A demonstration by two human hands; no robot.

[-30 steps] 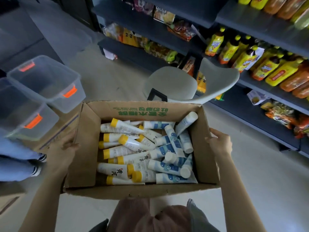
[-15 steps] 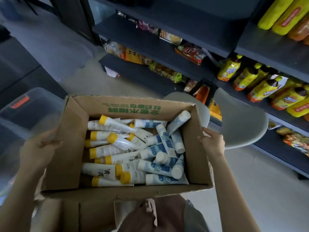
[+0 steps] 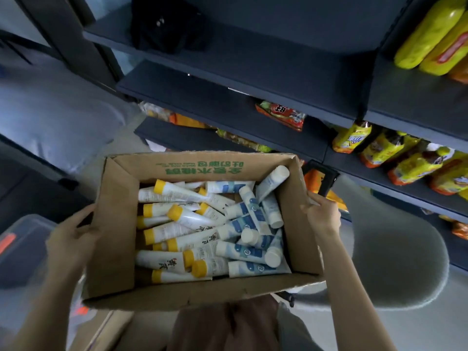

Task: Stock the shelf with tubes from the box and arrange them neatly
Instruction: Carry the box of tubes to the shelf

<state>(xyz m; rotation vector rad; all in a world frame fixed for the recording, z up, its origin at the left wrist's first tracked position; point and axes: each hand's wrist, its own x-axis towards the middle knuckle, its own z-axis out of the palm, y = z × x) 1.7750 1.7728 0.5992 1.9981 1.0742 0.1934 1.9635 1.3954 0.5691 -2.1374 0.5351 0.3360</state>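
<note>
Stage: carrying. You hold the box [image 3: 119,224] up in front of the shelf [image 3: 253,79], and by the look of it stocking has not begun.
Done: nothing that shows. No tube lies on the bare dark boards.
Left to do: every tube is to be lifted out, set on the shelf and lined up.
Tubes [image 3: 210,229]: a loose heap inside the box, lying crosswise over one another.
Count, yellow caps: about twelve.
Count, white caps with blue print: about nine. The heap may hide more.
Count, boxes: one, held between two hands.
Left hand [image 3: 73,239]: against the outer left wall, thumb at its edge. The fingers are hidden, so their curl cannot be told.
Right hand [image 3: 323,215]: pinches the right wall, thumb on the rim, fingers outside.
Nearby: a grey chair [image 3: 395,262] and yellow bottles [image 3: 405,160].
</note>
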